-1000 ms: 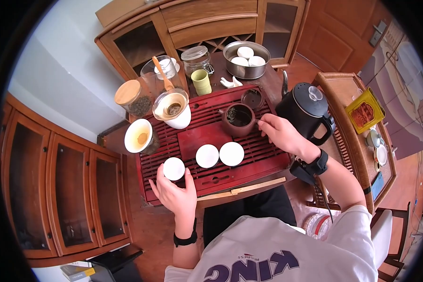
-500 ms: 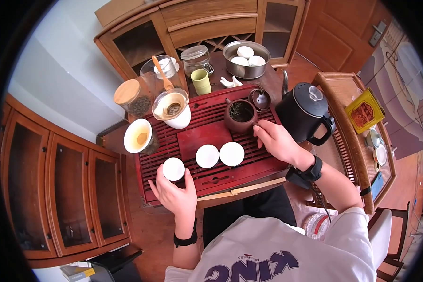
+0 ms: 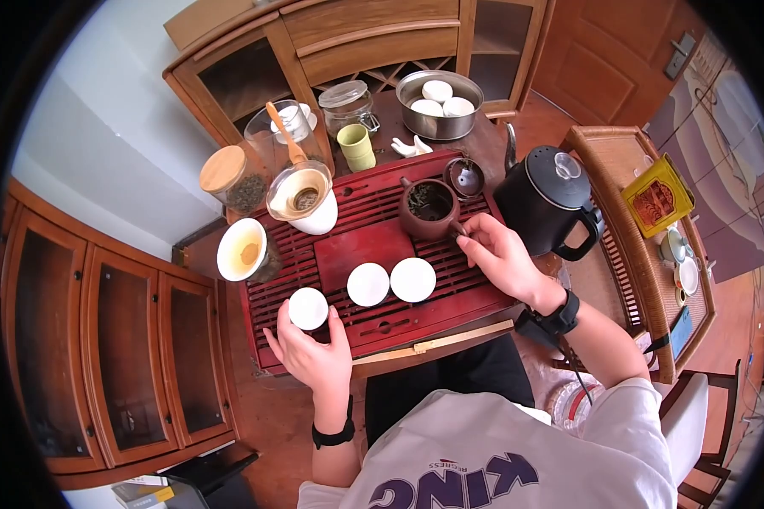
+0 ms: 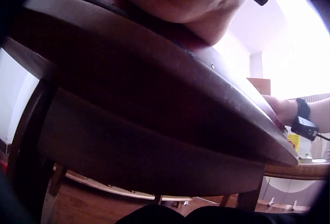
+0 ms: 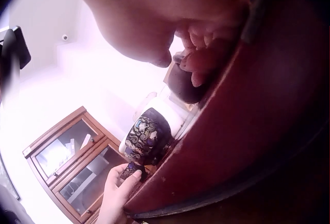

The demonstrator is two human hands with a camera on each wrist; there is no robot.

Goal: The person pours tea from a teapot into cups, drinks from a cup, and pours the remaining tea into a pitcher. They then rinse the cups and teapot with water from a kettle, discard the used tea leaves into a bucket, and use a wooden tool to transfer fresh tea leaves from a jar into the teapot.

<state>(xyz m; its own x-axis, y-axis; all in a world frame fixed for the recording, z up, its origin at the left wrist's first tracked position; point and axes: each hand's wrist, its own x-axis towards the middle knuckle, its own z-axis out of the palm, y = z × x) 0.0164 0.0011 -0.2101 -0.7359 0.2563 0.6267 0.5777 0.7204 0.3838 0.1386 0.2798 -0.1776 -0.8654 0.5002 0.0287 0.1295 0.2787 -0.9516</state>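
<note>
Pinching handle (image 3: 460,229) of round brown teapot (image 3: 426,227), dark leaves (image 3: 418,198) inside, with right hand (image 3: 507,261), I'm gripping patterned, white-lined cup (image 3: 308,309) with left hand (image 3: 316,357).

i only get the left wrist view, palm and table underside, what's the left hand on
Observer: The left hand has its thumb and fingers around a small cup, white inside.
Operator: ok and what's the right one doing
Observer: The right hand pinches the handle of the brown teapot.
Operator: is the pot's lid on
Observer: No, the lid is off, beside the pot.
</note>
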